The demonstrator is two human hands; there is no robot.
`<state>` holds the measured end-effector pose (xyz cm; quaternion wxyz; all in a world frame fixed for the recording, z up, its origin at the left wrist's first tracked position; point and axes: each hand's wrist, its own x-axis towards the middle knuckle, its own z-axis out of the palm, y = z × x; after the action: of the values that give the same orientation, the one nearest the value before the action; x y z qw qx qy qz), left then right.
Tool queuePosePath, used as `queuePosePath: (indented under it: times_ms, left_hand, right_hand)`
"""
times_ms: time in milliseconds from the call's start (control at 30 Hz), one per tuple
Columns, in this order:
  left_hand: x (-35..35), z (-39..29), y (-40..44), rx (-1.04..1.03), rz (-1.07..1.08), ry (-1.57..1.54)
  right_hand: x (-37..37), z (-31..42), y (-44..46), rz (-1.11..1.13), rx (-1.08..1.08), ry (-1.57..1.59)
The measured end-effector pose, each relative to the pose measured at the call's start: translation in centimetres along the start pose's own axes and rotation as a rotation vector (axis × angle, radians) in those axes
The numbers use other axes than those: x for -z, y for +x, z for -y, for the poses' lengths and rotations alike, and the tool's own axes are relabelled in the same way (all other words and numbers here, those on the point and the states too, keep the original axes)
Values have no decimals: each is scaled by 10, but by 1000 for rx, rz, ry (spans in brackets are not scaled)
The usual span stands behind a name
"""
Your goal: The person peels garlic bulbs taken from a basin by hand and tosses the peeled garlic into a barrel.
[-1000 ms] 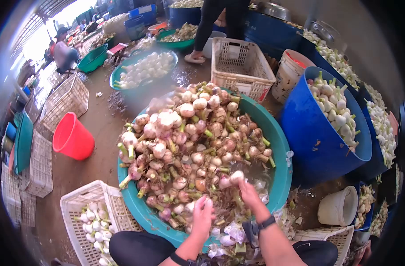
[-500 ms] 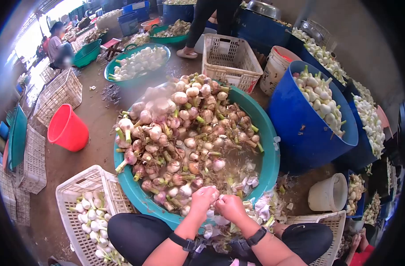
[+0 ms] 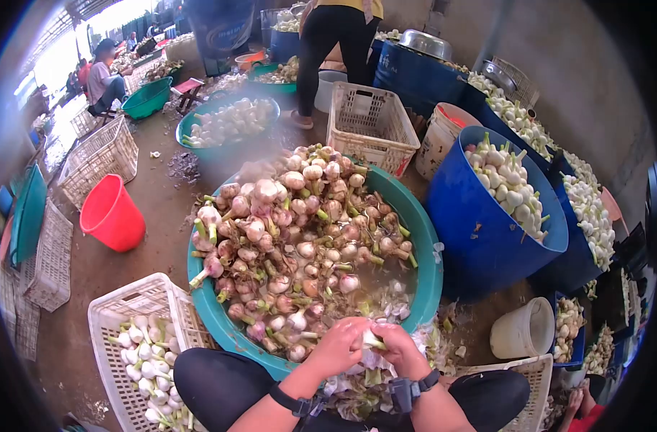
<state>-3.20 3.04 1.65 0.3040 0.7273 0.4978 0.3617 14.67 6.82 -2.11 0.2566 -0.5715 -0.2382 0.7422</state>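
My left hand [image 3: 341, 347] and my right hand [image 3: 400, 348] meet over the near rim of a green tub [image 3: 433, 288]. Between them is a garlic bulb [image 3: 373, 340], mostly covered by my closed fingers; a pale greenish stem part shows beside the right hand. Muddy garlic bulbs [image 3: 278, 237] with cut stems heap up in the tub, some lying in brownish water [image 3: 386, 277]. Stripped garlic skins [image 3: 361, 392] lie below my hands, near my lap. At my left, a white plastic crate [image 3: 138, 299] holds peeled white garlic [image 3: 152, 360].
A red bucket [image 3: 112, 216] stands on the floor at left. Right of the tub are a blue barrel [image 3: 479, 237] of clean garlic and a white bucket [image 3: 523, 327]. Beyond it are a white crate [image 3: 372, 126], a second green basin [image 3: 228, 137] and a standing person [image 3: 336, 57].
My hands have shifted slightly right and turned, and a pale stem part now shows between them. The view has tilted up a little. The standing person has moved slightly.
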Motion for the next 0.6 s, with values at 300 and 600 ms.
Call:
queuePosePath:
  times_ms: [300,600]
  left_hand:
    - [1,28,-1,780,-566,-1576]
    - [16,37,8,1053,-800,-1527]
  right_hand:
    - [-19,4,-49,124,429,-118]
    - [35,56,-59,-80,734,-471]
